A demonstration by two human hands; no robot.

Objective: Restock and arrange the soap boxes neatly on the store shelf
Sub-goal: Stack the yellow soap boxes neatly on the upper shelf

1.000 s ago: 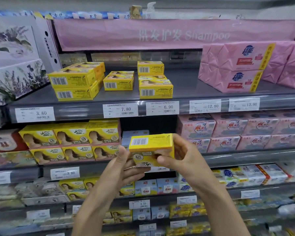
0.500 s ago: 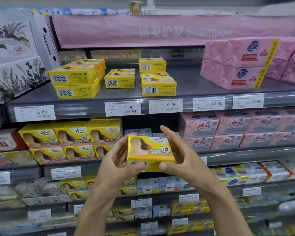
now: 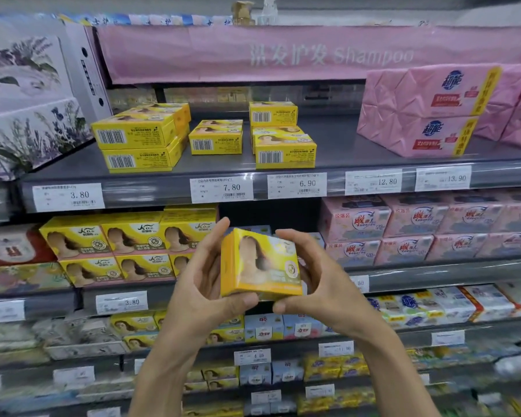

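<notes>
A yellow soap box (image 3: pixel 260 263) with a printed front face is held between both hands in front of the second shelf. My left hand (image 3: pixel 203 275) grips its left side, thumb under the bottom edge. My right hand (image 3: pixel 319 275) grips its right side, fingers curled over the top corner. The box faces me, slightly tilted. Behind it is a dark gap (image 3: pixel 268 215) on the second shelf, to the right of two rows of matching yellow boxes (image 3: pixel 130 245). On the upper grey shelf (image 3: pixel 343 145) lie several yellow boxes (image 3: pixel 217 136) flat in small stacks.
Pink wrapped soap packs (image 3: pixel 427 112) fill the upper shelf's right side. Floral cartons (image 3: pixel 27 100) stand at the far left. Pink soap packs (image 3: pixel 433 230) sit right of the gap. Price tags (image 3: pixel 221 189) line the shelf edges. Lower shelves hold mixed soap boxes.
The box has been turned in my hands: the barcode side faced me first, now the printed front does. Both hands kept hold of it at about the same height.
</notes>
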